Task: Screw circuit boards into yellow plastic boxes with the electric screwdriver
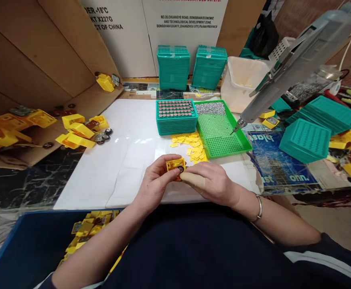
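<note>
A small open yellow plastic case [176,163] with a round dark part inside is held near the front of the white work surface. My left hand [159,180] grips it from the left, thumb over the front. My right hand [213,180], with a beige cover on one finger, has its fingers closed against the case's right side; its fingertips are partly hidden. Just beyond lie loose yellow plastic pieces [193,145]. Behind them stands a stack of teal trays [177,127], the top one filled with rows of small round metal cells.
A green tray [244,146] holds small metal screws [210,108]. A grey electric screwdriver [289,68] hangs above it at a slant. More yellow cases [77,132] lie left, and others fill a blue bin [27,241] below. Teal trays [306,140] sit at right.
</note>
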{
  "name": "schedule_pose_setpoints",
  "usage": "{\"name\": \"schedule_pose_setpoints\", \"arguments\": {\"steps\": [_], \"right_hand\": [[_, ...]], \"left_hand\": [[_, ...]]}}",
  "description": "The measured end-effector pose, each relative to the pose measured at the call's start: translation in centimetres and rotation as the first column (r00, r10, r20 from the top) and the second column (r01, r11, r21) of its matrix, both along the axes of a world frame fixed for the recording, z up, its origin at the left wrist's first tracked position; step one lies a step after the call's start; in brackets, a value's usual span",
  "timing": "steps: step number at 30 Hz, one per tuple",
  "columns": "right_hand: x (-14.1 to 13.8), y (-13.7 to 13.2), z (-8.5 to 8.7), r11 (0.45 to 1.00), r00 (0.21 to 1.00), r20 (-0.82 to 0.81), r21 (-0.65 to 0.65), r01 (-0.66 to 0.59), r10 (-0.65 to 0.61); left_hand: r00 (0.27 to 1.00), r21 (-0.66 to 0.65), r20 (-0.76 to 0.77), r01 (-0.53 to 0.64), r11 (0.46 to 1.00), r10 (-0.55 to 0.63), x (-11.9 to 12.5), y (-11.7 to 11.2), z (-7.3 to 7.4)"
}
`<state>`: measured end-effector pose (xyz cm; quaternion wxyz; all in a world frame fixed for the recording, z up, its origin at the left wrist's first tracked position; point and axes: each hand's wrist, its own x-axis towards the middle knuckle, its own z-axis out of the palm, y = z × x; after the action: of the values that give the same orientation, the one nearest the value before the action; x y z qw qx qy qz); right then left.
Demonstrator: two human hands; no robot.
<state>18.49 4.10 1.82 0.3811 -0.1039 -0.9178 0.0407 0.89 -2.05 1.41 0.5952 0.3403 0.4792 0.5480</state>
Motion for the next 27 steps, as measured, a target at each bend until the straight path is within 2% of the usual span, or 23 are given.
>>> {"name": "schedule_pose_setpoints", "arguments": {"steps": [3,8,17,21,24,27], "right_hand": [[-0.5,0.2,0.8,0.994,0.997,0.062,-0.094,0.047,-0.042],[-1.1,1.1,1.8,0.967,0.955,0.295,-0.231,0.111,-0.04],[-1.6,1.9,3.4,0.934,0.896,0.444,-0.32,0.161,-0.002],[-1.6,1.8,3.1,0.927,0.918,0.397,-0.352,0.13,0.022],[-1.8,1.6,2.5,0.915,0.967,0.25,-0.379,0.137,-0.042],[-2.2,1.2,1.7,0.868,0.991,0.091,-0.479,0.129,-0.097]], "left_hand": [[0.996,-0.029,0.071,0.061,0.998,-0.059,-0.2,0.0,-0.1],[0.962,-0.064,0.249,0.134,0.989,-0.114,-0.6,0.2,0.0],[0.938,-0.074,0.323,0.157,0.985,-0.126,-0.5,0.7,0.1],[0.941,-0.044,0.311,0.155,0.987,-0.134,-0.5,0.7,-0.3],[0.958,0.007,0.244,0.155,0.988,-0.152,-0.7,0.5,-0.8],[0.968,0.078,0.171,0.173,0.982,-0.185,-0.7,0.1,-1.2]]}}
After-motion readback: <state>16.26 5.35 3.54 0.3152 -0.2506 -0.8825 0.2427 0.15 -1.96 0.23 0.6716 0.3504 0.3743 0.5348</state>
